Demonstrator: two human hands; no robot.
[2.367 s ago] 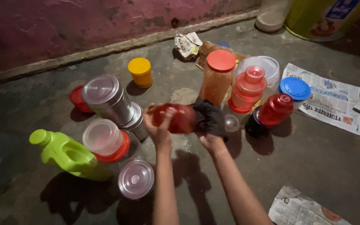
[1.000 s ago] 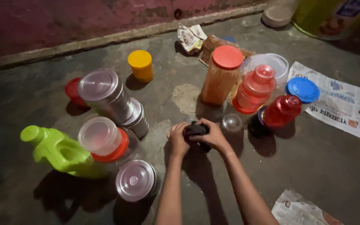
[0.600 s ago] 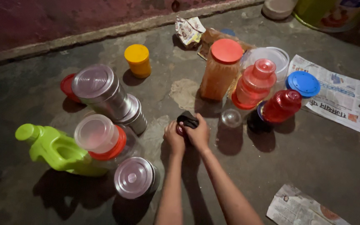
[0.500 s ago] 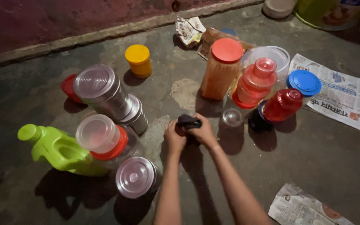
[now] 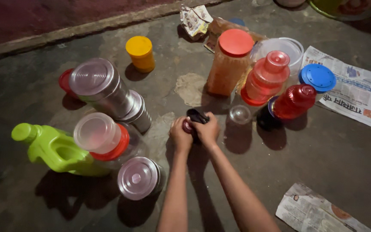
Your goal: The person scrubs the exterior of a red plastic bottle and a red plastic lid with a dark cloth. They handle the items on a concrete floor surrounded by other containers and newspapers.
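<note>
left hand (image 5: 180, 136) steadies a small red jar (image 5: 187, 126) while right hand (image 5: 207, 130) presses a dark cloth (image 5: 196, 116) on top, just beside the clear lid (image 5: 240, 114).

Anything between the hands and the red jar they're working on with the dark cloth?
Nothing visible. Left hand grips the small red jar directly; right hand presses the dark cloth onto it. The clear round lid lies apart, to the right.

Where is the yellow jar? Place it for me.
In the head view, the yellow jar stands on the floor at upper left of centre, near the wall, between the big steel tin and the orange-lidded jar.
</note>
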